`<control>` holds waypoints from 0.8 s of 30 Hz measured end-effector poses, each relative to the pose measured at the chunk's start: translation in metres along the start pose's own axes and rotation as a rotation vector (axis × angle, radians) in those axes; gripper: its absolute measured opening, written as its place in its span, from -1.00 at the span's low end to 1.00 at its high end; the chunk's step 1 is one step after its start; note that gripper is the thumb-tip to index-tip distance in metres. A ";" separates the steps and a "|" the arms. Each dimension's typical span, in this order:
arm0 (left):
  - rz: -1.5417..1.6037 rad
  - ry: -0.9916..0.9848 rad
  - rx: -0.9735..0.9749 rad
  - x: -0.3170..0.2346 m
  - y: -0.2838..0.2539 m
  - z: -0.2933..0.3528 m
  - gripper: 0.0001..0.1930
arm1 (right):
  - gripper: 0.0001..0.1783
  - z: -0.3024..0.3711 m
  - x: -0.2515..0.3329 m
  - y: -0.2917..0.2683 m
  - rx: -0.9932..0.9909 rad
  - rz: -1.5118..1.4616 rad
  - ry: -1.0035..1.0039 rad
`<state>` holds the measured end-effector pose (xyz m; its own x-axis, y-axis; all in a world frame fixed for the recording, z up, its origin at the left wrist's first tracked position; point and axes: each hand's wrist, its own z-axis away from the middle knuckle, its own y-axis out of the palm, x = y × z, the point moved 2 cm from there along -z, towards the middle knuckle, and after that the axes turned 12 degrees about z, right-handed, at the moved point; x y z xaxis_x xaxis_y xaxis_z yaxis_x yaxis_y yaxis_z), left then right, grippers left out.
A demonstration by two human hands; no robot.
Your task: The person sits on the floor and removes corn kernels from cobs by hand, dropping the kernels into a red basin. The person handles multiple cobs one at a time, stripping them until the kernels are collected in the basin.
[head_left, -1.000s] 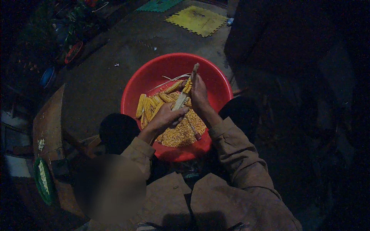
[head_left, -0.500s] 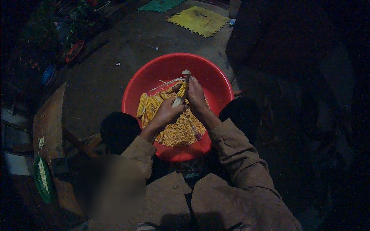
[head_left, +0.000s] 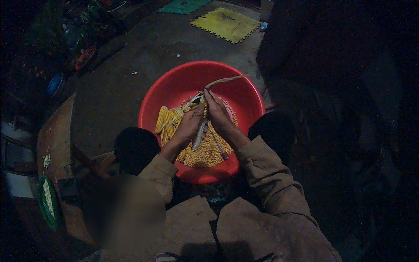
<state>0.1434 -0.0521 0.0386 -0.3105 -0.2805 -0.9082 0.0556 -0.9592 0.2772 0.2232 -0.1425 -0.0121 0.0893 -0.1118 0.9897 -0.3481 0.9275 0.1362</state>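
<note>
- My left hand [head_left: 191, 122] is closed around a corn cob [head_left: 198, 139], with the fingers bent.
- My right hand [head_left: 219, 115] is pressed to the other side of this cob; its fingers are nearly straight, and I cannot tell how tightly they close.
- The cob is tilted above the red basin [head_left: 163, 89]; its lower end is pale and bare, while some yellow grains sit on it between my hands.
- A long dry strip of husk [head_left: 227, 80] bends out from the top, toward the right.
- In the basin, whole ears [head_left: 165, 120] lie at the left, beside many loose grains [head_left: 203, 158].
- A thin tool with a reddish handle [head_left: 224, 155] rests on the loose grains.
</note>
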 end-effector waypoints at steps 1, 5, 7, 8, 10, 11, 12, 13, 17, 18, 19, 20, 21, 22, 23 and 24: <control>-0.013 -0.007 -0.007 0.001 -0.001 -0.002 -0.46 | -0.62 0.002 -0.001 -0.001 -0.008 0.057 -0.029; -0.073 0.022 -0.034 0.002 -0.010 -0.005 -0.42 | -0.64 0.021 0.027 0.002 0.036 0.210 -0.251; -0.104 0.045 -0.061 0.002 -0.009 -0.005 -0.40 | -0.65 0.020 0.026 0.000 0.045 0.239 -0.296; -0.116 0.050 -0.088 0.002 -0.008 -0.005 -0.38 | -0.65 0.019 0.026 -0.001 0.050 0.264 -0.290; -0.132 0.071 -0.117 0.002 -0.010 -0.007 -0.36 | -0.66 0.017 0.026 -0.001 0.063 0.286 -0.291; -0.137 0.086 -0.117 0.003 -0.013 -0.009 -0.34 | -0.66 0.016 0.025 0.001 0.069 0.283 -0.297; -0.142 0.100 -0.118 0.004 -0.014 -0.010 -0.33 | -0.66 0.016 0.025 0.001 0.075 0.280 -0.303; -0.108 0.078 -0.135 0.005 -0.014 -0.010 -0.33 | -0.66 0.017 0.025 0.001 0.080 0.273 -0.261; -0.043 -0.001 -0.163 -0.004 -0.006 -0.002 -0.33 | -0.63 0.021 0.030 0.005 0.100 0.175 -0.195; -0.044 -0.018 -0.157 -0.005 -0.005 -0.001 -0.33 | -0.63 0.021 0.029 0.005 0.101 0.134 -0.204; -0.053 0.023 -0.176 -0.005 -0.005 -0.002 -0.33 | -0.61 0.020 0.028 0.004 0.126 0.133 -0.154; -0.060 0.065 -0.195 -0.003 -0.004 -0.005 -0.32 | -0.60 0.020 0.027 0.005 0.152 0.133 -0.103; -0.068 0.107 -0.214 -0.001 -0.005 -0.008 -0.32 | -0.59 0.019 0.026 0.005 0.178 0.132 -0.052; -0.060 0.092 -0.182 0.003 -0.010 -0.011 -0.31 | -0.58 0.020 0.027 0.005 0.166 0.150 -0.083; -0.054 0.080 -0.153 0.003 -0.015 -0.012 -0.31 | -0.57 0.022 0.028 0.005 0.157 0.164 -0.117; -0.048 0.068 -0.125 0.004 -0.019 -0.013 -0.31 | -0.56 0.023 0.030 0.006 0.148 0.178 -0.151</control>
<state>0.1531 -0.0359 0.0257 -0.2510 -0.2321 -0.9398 0.1612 -0.9673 0.1958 0.2025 -0.1485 0.0192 -0.1221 -0.0139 0.9924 -0.4797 0.8762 -0.0468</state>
